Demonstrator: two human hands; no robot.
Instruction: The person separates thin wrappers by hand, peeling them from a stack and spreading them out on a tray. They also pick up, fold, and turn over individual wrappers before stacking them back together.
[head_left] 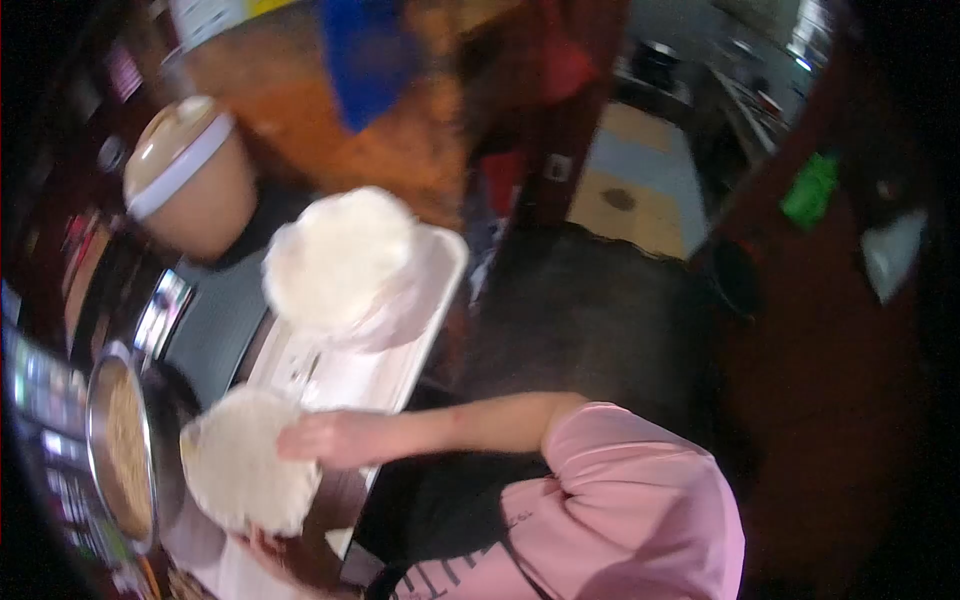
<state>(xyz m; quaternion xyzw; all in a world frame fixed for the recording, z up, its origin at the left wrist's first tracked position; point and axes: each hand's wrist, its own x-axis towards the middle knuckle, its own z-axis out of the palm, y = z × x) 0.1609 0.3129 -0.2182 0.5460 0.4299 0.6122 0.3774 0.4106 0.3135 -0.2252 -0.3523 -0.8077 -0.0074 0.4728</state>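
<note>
A thin, round, pale sheet of dough hangs between my two hands. My right hand reaches in from the pink sleeve and grips the sheet's edge, fingers lying over its face. At the lower edge of the sheet is my left hand, blurred and partly hidden, its fingertips closed on the rim. A stack of similar round dough sheets sits on a white tray beyond my right hand. Left of the held sheet stands a metal bowl containing a tan, crumbly or powdery mass.
A tan lidded container with a white band stands behind a dark grey flat surface. A blue cloth hangs at the top. Dark floor leads to a doorway; a green item lies at right.
</note>
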